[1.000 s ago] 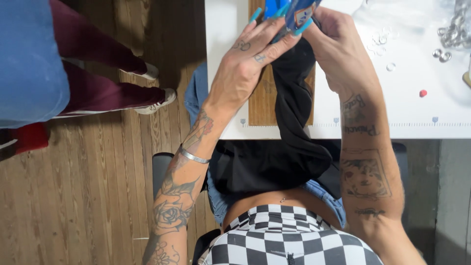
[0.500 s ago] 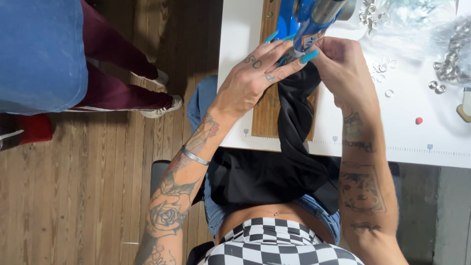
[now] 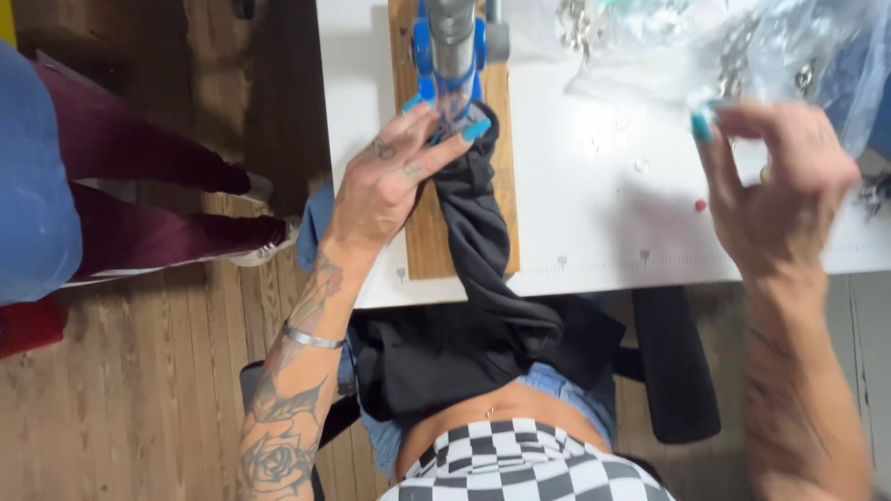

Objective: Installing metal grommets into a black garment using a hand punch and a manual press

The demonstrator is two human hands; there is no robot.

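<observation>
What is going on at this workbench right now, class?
A seated person works at a white table. Their left hand presses a piece of black fabric under the head of a blue hand press, which stands on a wooden board. Their right hand is raised, open, beside clear plastic bags of small metal parts. Another person's legs in maroon trousers stand nearby on the left.

Matt black cloth (image 3: 483, 250) on rough grained wooden board (image 3: 429, 243), glossy blue and bare metal press (image 3: 451, 46) above board, smooth white tabletop (image 3: 594, 223), crinkled clear plastic bags (image 3: 742, 46) right of board
</observation>
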